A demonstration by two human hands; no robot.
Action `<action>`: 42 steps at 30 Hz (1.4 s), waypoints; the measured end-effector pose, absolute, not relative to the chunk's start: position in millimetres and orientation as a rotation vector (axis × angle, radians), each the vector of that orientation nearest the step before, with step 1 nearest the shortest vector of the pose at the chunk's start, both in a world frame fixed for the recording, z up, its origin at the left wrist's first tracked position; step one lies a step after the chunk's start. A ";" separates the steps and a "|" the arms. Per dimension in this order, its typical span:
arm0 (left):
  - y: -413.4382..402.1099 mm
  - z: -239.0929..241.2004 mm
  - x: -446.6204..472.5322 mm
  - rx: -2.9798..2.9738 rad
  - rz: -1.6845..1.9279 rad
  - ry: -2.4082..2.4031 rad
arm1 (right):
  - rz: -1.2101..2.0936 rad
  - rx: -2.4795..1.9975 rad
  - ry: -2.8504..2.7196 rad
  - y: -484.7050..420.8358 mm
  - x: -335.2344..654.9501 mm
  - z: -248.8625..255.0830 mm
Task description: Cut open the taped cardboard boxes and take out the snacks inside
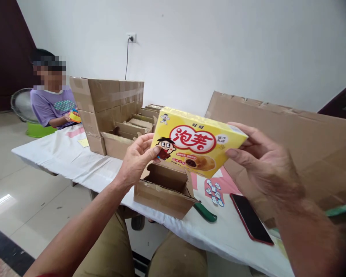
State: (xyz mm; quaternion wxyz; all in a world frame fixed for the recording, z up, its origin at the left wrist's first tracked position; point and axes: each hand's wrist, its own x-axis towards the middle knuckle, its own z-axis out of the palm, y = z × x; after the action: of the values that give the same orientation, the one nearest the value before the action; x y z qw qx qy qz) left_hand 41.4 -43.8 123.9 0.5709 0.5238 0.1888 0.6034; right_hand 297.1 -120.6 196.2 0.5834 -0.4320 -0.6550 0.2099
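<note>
green handle (205, 212) half hidden behind open carton (164, 190), co-worker's face pixelated, small item (74, 115) in their hands unclear

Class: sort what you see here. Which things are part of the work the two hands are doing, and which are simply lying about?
In the work:
left hand and right hand, both gripping the yellow snack box
small open carton, directly under it

Lying about:
phone
green handle
stacked cartons
flat cardboard sheet

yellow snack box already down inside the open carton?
No, the yellow snack box is held in the air between the left hand and right hand, above the open carton.
</note>
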 end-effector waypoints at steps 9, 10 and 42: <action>-43.7 130.5 27.0 1.331 1.451 0.434 | 0.439 -0.986 -1.491 -114.1 285.7 194.9; -42.3 129.5 22.4 1.331 1.456 0.450 | 0.458 -0.977 -1.510 -110.1 281.1 194.9; 109.5 -55.8 -140.7 1.060 1.259 1.375 | 0.789 -2.035 -2.124 108.3 74.6 79.3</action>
State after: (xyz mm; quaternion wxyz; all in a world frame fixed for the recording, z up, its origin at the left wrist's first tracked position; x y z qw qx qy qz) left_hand -140.7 109.5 -55.8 0.4783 0.4340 0.5631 0.5156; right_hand 74.6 108.3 79.3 0.0479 -0.6674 -0.6966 0.2588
